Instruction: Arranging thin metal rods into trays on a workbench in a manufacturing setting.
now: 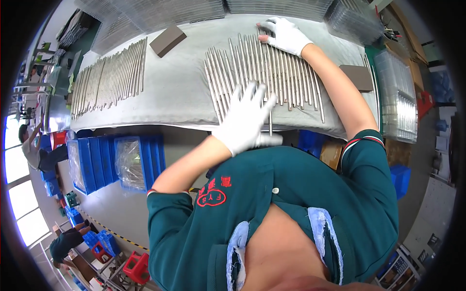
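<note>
Metal rods (286, 77) lie side by side in a broad row on the cloth-covered tabletop (177, 92), right of its middle, running from toward the far edge down to near the near edge. The left hand (242, 121), in a white glove, is at the near edge of the tabletop. Its fingers are spread, pointing toward the far edge over the near part of the row; the rods run beneath and beyond the fingertips. Whether the fingers press on them is unclear. The right hand (289, 38), also gloved, with two bare fingertips, is at the row's far ends, toward the far edge. Its thumb and forefinger stand apart, with rod ends just beside their tips; whether they pinch one cannot be told.

A second group of rods (109, 77) lies toward the left edge. A grey-brown block (168, 40) sits between the two groups, toward the far edge, and another block (357, 78) lies near the right edge, beside the right forearm. Clear plastic trays (272, 6) line the far edge.
</note>
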`<move>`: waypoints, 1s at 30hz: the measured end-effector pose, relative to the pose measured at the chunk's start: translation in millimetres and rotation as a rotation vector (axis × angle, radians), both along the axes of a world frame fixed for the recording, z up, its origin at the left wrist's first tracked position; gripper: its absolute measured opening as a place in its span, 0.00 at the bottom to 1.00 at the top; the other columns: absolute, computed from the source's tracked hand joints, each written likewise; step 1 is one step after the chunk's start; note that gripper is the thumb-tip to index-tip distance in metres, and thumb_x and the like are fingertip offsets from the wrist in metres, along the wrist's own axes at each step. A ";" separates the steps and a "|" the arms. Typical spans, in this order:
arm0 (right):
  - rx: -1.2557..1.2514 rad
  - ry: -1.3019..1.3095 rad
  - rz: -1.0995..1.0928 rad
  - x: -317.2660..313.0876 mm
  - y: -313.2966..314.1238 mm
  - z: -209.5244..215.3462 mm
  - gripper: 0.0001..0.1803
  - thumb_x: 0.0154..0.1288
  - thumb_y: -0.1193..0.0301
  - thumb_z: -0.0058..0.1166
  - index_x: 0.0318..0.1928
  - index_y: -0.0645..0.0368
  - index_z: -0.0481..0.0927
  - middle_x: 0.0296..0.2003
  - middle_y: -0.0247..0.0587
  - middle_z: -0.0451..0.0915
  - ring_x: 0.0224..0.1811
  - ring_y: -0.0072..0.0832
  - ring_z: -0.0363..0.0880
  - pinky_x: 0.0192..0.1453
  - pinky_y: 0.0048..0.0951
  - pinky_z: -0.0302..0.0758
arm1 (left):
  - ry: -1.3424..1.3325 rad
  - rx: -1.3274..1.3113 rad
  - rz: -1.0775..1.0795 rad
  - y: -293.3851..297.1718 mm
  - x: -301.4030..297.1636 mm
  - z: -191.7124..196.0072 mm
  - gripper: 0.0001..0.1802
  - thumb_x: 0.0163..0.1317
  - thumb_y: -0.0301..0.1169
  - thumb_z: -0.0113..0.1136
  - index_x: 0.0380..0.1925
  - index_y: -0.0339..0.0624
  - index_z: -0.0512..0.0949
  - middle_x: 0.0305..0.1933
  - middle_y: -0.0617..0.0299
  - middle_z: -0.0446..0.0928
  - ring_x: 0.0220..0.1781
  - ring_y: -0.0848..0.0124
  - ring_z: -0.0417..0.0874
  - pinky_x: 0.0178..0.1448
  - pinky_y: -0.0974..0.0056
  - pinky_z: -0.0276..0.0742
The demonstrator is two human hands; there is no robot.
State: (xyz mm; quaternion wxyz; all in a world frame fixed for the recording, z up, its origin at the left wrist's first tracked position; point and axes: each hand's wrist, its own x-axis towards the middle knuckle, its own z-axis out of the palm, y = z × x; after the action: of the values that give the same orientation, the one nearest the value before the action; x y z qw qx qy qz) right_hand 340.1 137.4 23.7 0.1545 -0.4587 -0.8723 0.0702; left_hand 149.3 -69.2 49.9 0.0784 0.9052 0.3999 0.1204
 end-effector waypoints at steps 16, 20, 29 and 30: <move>-0.043 -0.053 -0.024 -27.4 -9.3 3.3 0.27 0.66 0.46 0.47 0.57 0.50 0.77 0.54 0.50 0.74 0.58 0.46 0.71 0.63 0.43 0.67 | -0.123 0.047 0.102 -5.9 -5.9 -14.8 0.42 0.51 0.52 0.62 0.63 0.44 0.65 0.62 0.49 0.67 0.66 0.52 0.65 0.68 0.49 0.59; 0.191 -0.098 -0.062 -26.3 -1.8 -5.9 0.31 0.63 0.42 0.48 0.57 0.49 0.77 0.57 0.51 0.72 0.61 0.46 0.69 0.67 0.42 0.65 | -0.104 0.084 0.143 2.9 -6.5 -19.8 0.43 0.49 0.53 0.63 0.63 0.42 0.64 0.62 0.48 0.67 0.66 0.53 0.65 0.67 0.49 0.59; -0.055 -0.071 -0.016 -37.0 -42.2 8.3 0.31 0.62 0.44 0.50 0.56 0.53 0.77 0.52 0.54 0.73 0.57 0.46 0.71 0.64 0.44 0.65 | -0.007 0.125 0.085 4.1 -29.7 -15.6 0.39 0.52 0.55 0.59 0.62 0.47 0.67 0.62 0.53 0.69 0.66 0.54 0.66 0.68 0.46 0.58; -0.068 -0.072 -0.014 -39.0 -45.6 9.3 0.31 0.62 0.45 0.50 0.56 0.53 0.77 0.52 0.54 0.74 0.56 0.46 0.72 0.64 0.44 0.65 | -0.022 0.108 0.077 5.6 -32.2 -13.2 0.39 0.53 0.56 0.58 0.62 0.48 0.67 0.62 0.53 0.69 0.66 0.54 0.66 0.68 0.46 0.58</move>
State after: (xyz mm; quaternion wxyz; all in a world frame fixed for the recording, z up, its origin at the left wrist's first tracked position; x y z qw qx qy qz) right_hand 301.1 91.7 33.0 0.1077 -0.4718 -0.8712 0.0820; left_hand 117.1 -63.6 36.7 0.0291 0.8906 0.4265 0.1549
